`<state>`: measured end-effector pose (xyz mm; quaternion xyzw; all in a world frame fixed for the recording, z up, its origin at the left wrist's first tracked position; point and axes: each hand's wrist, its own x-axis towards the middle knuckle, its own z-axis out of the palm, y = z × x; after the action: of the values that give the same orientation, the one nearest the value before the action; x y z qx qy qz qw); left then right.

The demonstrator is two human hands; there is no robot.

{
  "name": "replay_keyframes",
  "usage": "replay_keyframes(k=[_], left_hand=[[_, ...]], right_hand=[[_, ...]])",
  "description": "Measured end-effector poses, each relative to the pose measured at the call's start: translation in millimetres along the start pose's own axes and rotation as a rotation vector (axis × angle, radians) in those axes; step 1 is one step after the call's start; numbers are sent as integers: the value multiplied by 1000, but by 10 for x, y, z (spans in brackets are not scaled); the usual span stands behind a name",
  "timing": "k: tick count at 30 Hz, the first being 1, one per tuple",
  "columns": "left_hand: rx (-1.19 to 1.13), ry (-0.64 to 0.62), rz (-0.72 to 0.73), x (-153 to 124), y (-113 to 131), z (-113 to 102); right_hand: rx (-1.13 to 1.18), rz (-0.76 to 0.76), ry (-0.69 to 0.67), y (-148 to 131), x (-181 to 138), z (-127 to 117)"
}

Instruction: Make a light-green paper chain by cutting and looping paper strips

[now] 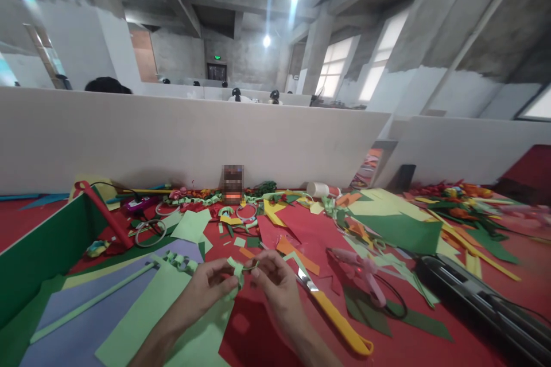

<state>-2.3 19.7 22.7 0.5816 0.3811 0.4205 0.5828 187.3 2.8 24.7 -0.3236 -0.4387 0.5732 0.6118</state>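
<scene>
My left hand (214, 285) pinches a curled light-green paper strip (236, 269) between thumb and fingers. The strip's thin end reaches across to my right hand (275, 282), whose thumb and fingertips are closed on it. Both hands are raised over light-green paper sheets (133, 309) and the red tabletop. Left of my hands, a rolled green paper stem (94, 308) with curled green strips (176, 261) at its tip lies on the sheets. Close to my right hand are scissors with yellow handles (340, 321).
A pink glue gun (361, 269) with a cord lies to the right, beyond it a long black device (473, 309). A green box wall (47, 235) stands at left. Paper scraps, a white cup (318, 189) and a white partition (193, 137) are at the back.
</scene>
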Motion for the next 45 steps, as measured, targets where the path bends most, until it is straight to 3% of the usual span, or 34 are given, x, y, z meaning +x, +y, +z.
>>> replay_keyframes(k=[5, 16, 25, 33, 39, 45], left_hand=[[56, 91, 26, -12, 23, -77], [-196, 260, -31, -1, -47, -86], [-31, 339, 9, -61, 56, 73], [-135, 283, 13, -62, 10, 128], [-42, 243, -61, -82, 63, 113], [-16, 70, -130, -121, 179, 165]], right_hand=[[4, 14, -28, 82, 7, -20], [-24, 8, -7, 142, 4, -17], [-213, 29, 104, 190, -8, -37], [-149, -19, 67, 124, -59, 47], [-211, -49, 50, 96, -57, 53], [-289, -58, 34, 100, -62, 23]])
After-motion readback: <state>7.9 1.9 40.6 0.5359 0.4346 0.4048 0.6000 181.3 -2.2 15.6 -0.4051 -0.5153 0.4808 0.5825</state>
